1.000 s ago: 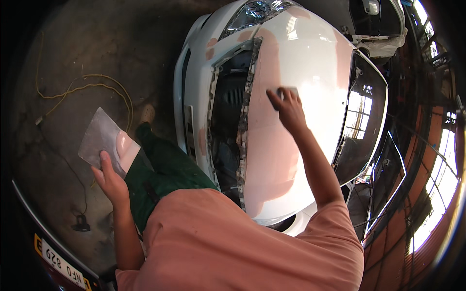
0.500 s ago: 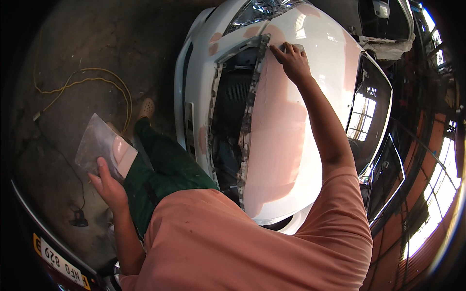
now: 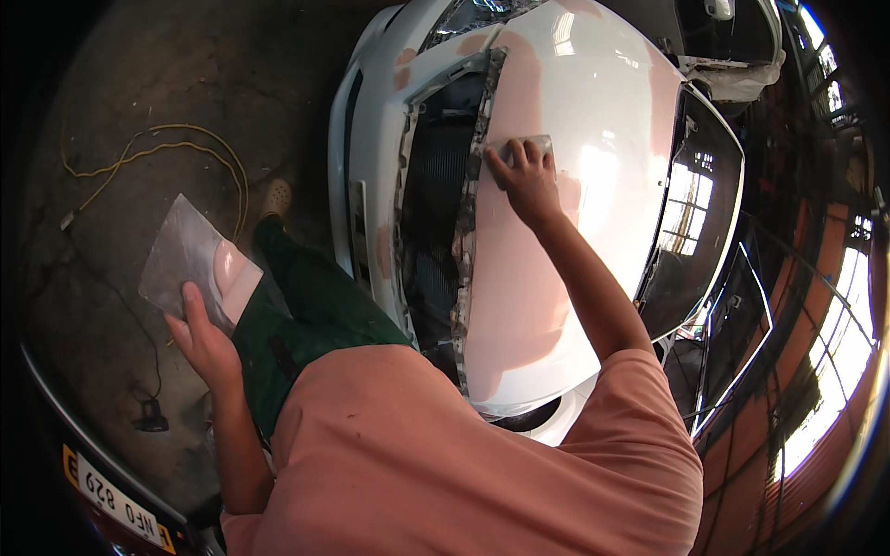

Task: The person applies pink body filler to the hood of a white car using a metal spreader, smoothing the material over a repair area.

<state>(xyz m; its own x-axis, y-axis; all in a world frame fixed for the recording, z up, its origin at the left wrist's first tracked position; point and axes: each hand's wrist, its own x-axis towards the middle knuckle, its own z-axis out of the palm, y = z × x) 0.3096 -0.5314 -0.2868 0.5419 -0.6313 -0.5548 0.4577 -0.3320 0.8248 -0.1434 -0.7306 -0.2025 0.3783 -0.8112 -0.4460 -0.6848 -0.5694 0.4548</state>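
My left hand (image 3: 206, 347) grips a flat, greyish sheet-like board (image 3: 171, 259) by its lower edge, thumb on top. A smooth pink lump of body filler (image 3: 228, 264) lies along the board's right side. On the white car hood (image 3: 603, 222), my right hand (image 3: 530, 190) is closed over a thin grey flat spreader (image 3: 544, 144), largely hidden under the fingers. It rests close to the hood's front edge, over a broad pink filler patch (image 3: 519, 287). Other pink patches show farther along the hood and near its windshield side.
The open front of the car (image 3: 434, 204) exposes a dark radiator. A yellow hose (image 3: 190, 130) curls on the concrete floor at left, near a dark cable. Another vehicle's bumper with a plate (image 3: 120, 500) is at lower left. A second car (image 3: 732, 37) stands beyond.
My right hand has slid toward me along the hood's front edge with the spreader. The left hand and board have barely shifted. The whole view has moved slightly.
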